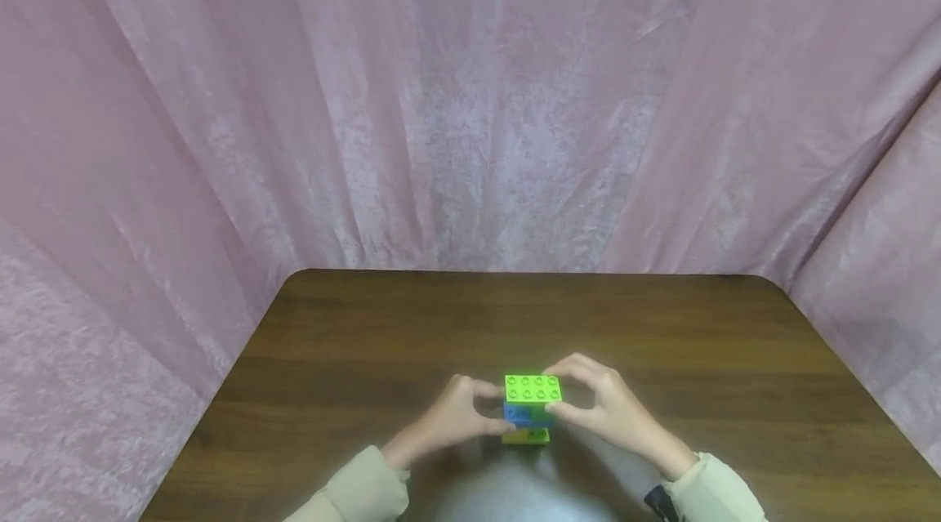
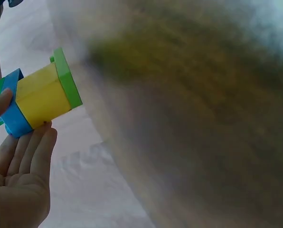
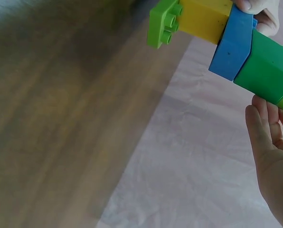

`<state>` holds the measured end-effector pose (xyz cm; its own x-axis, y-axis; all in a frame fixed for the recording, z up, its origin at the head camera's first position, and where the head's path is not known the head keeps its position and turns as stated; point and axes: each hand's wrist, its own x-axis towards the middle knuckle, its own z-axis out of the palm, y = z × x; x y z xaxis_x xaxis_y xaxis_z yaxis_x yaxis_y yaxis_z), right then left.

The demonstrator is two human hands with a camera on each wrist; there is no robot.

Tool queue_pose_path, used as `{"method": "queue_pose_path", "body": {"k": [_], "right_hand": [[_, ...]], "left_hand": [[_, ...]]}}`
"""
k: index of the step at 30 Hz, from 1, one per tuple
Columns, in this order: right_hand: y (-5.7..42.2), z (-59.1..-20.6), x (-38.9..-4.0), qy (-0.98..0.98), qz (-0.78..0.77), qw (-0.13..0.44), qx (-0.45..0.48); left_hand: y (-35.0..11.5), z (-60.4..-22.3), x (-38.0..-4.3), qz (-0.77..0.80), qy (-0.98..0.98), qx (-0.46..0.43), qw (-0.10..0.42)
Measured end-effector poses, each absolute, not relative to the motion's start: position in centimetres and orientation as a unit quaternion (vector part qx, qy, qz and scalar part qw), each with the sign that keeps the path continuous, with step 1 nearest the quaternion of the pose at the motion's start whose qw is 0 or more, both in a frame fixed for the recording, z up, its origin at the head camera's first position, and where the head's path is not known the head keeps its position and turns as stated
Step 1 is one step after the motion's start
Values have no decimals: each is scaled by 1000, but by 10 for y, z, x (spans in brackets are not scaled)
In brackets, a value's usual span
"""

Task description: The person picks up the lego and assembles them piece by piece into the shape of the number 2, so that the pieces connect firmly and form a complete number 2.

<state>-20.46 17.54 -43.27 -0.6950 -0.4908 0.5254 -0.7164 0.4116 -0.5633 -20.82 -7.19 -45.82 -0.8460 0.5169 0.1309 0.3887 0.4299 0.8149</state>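
Observation:
Both hands hold a stack of toy building bricks over the table. On top is a flat light green brick (image 1: 532, 389) with studs. Below it come a dark green brick (image 3: 266, 66), a blue brick (image 3: 233, 45), a yellow brick (image 3: 204, 20) and another flat light green brick (image 3: 159, 23) at the bottom. The left hand (image 1: 461, 414) pinches the blue brick between thumb and fingers from the left. From the right, the right hand (image 1: 603, 408) grips the stack's top end, thumb in front and fingers behind, at the upper light green brick.
The brown wooden table (image 1: 353, 334) has rounded far corners. Pink velvet curtains (image 1: 470, 113) hang behind it and along both sides. A dark band (image 1: 659, 501) shows at the right cuff.

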Motion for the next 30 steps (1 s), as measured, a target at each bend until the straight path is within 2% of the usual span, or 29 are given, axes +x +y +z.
{"method": "queue_pose_path", "body": {"k": [6,14,22,30], "right_hand": [[175,-413,-213,-827,412,141,355],[175,-403,-219,-825,463,118,301],[173,-399,-229,-820,537,31,196],[170,-394,-242,-828,549,4,115]], "left_hand": [[-72,-450,-211,501,822,268,23],[-69,-439,-204,551,797,247,4],[-67,-436,-198,562,778,280,-28],[-67,-436,-195,520,791,319,-47]]}}
